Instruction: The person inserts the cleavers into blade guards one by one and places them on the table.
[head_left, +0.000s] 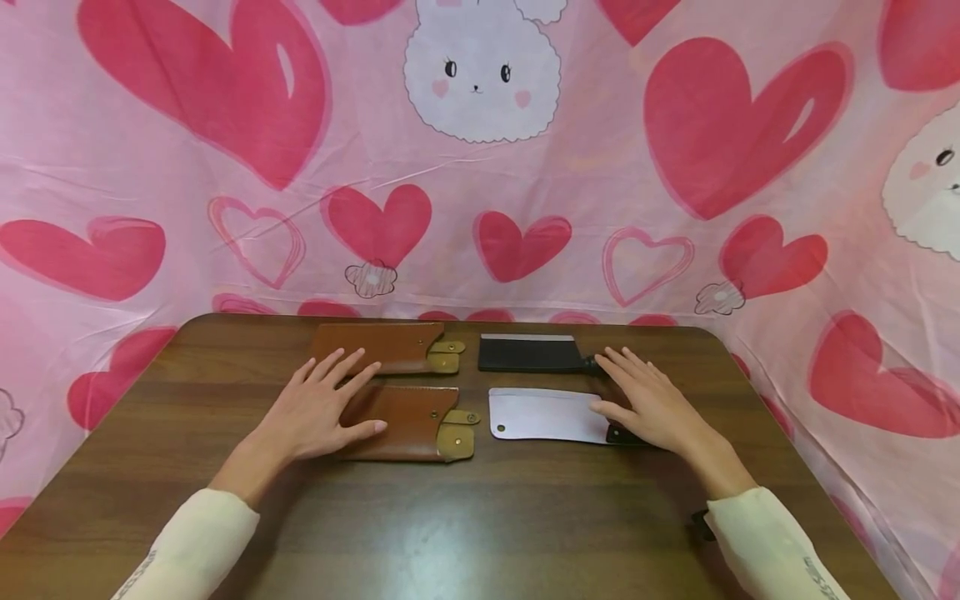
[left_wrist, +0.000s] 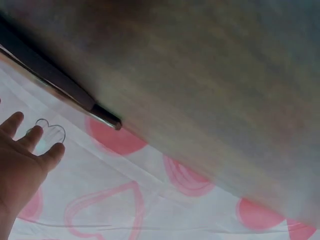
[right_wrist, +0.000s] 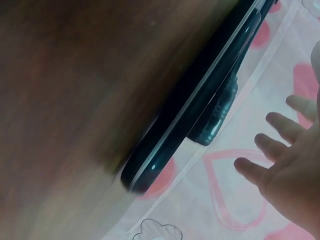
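Note:
In the head view, my left hand (head_left: 311, 412) is spread above two brown leather sheaths with tan snap straps, a far sheath (head_left: 382, 343) and a near sheath (head_left: 408, 415). To their right lie a cleaver with a black blade (head_left: 528, 354) and, nearer, a cleaver with a silver blade (head_left: 551, 415). My right hand (head_left: 656, 407) hovers with straight fingers over the cleavers' handles and partly hides them. In the right wrist view, a smooth black handle (right_wrist: 192, 102) and a ridged black handle (right_wrist: 218, 115) stand apart from the hand. Neither hand holds anything.
The brown wooden table (head_left: 420, 517) has rounded far corners. A pink cloth (head_left: 600, 150) printed with hearts and rabbit faces hangs behind it and at the sides. A small dark object (head_left: 702, 525) shows partly beside the right sleeve.

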